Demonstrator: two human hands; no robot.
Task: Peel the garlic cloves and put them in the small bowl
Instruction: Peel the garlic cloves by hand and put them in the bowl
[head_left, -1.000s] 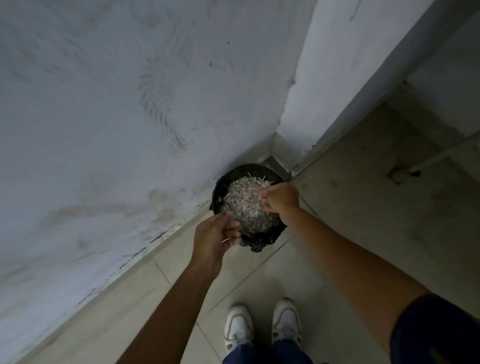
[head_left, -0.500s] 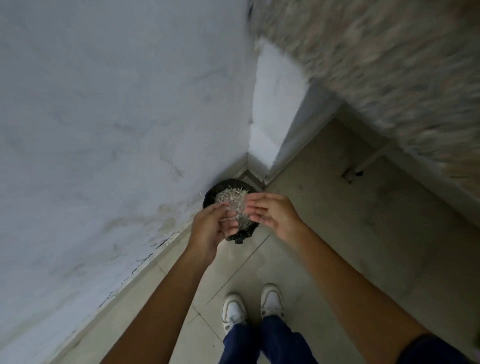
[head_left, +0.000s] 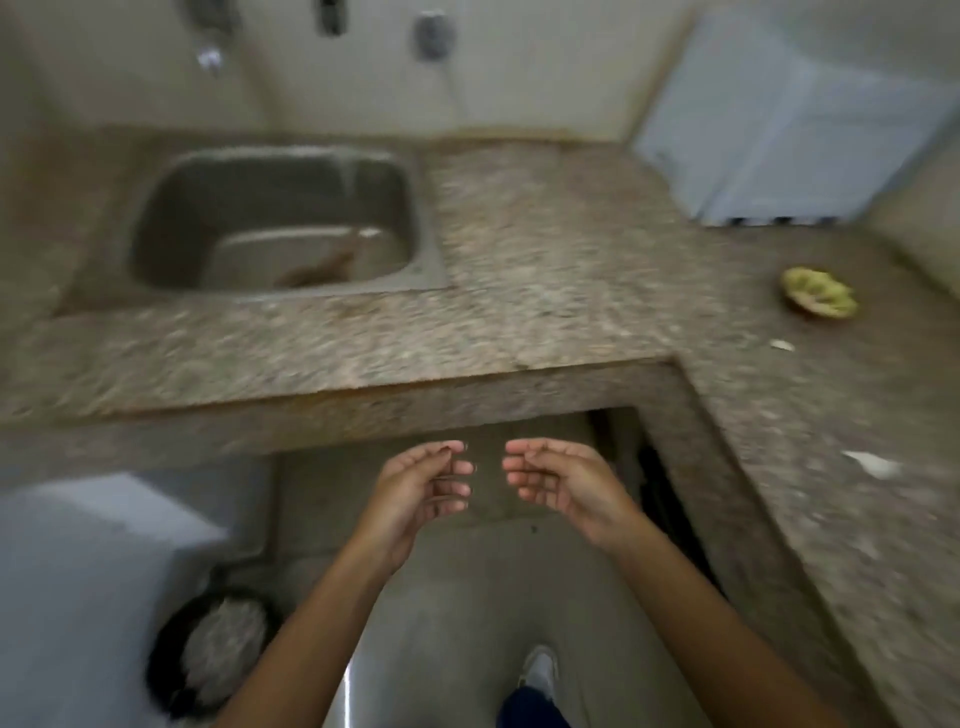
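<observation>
A: While the whole picture is smeared with blur, both hands are plain enough: the left hand (head_left: 415, 486) and the right hand (head_left: 558, 480) hang side by side in front of the granite counter (head_left: 545, 249), palms turned toward each other, fingers loosely bent and holding nothing, with a small gap between them

B: And the garlic, the small bowl?

A: I cannot make out any cloves. A small yellowish dish (head_left: 818, 292) sits on the counter's right arm, well away from the hands, but it is too blurred to tell what is in it. A few pale scraps (head_left: 868, 464) lie on the counter nearer the front

B: Anything else?

A: A steel sink (head_left: 421, 244) is set into the counter at the left, and a black bin (head_left: 166, 670) heaped with pale peelings stands on the floor at the lower left, beside the left forearm
</observation>
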